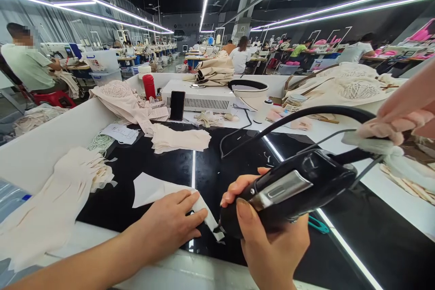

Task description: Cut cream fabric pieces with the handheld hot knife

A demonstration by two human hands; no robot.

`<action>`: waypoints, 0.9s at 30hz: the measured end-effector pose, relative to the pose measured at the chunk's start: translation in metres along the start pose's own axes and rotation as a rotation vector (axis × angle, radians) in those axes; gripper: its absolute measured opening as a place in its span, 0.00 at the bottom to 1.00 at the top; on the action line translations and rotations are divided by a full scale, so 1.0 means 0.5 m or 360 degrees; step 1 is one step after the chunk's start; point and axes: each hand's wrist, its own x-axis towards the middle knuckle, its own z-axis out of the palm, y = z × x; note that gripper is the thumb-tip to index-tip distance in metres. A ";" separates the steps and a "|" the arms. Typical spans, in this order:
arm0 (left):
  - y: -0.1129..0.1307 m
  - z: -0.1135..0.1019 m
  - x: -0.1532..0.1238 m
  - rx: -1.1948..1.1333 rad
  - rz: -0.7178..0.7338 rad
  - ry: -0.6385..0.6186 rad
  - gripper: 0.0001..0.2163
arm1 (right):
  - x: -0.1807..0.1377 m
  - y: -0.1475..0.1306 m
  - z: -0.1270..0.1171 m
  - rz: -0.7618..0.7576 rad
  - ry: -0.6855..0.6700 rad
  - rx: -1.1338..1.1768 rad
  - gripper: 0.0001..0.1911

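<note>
The left hand [170, 222] lay flat and spread, palm down, pressing a white piece of fabric [152, 190] against the black tabletop [163, 163] close to the near edge. Just beside it, the right hand [268, 240] was wrapped around a black handheld tool [288, 190], the thumb up along its side and the fingers curled over its top; the tool's nose touched the right end of the fabric. A thick black cord [306, 115] arched from the back of the tool up and away to the right. At the right edge another person's hand [404, 108] held pale pink cloth above the tool. To the left a heap of cream fabric pieces [57, 195] rested on the white ledge of the table. Farther back lay a folded stack of cream pieces [180, 140], then a dark phone [177, 105] propped against a white box [200, 95], with a red bottle [148, 86] to its left. Beyond, other people sat at rows of sewing tables under long strip lights.
</note>
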 end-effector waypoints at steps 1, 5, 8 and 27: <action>0.001 -0.005 -0.002 -0.0023 -0.0004 -0.0011 0.24 | -0.001 0.001 -0.003 0.0015 -0.0017 0.0003 0.20; 0.007 -0.020 -0.008 -0.0103 -0.0020 -0.0102 0.27 | -0.005 0.003 -0.011 0.0084 -0.0042 0.0015 0.21; 0.014 -0.022 -0.010 -0.0147 -0.0057 -0.0178 0.29 | -0.006 0.000 -0.014 0.0119 -0.0027 0.0011 0.20; 0.030 -0.011 -0.010 -0.0305 -0.0140 -0.0089 0.26 | 0.046 0.037 0.021 -0.0001 0.0116 0.0035 0.18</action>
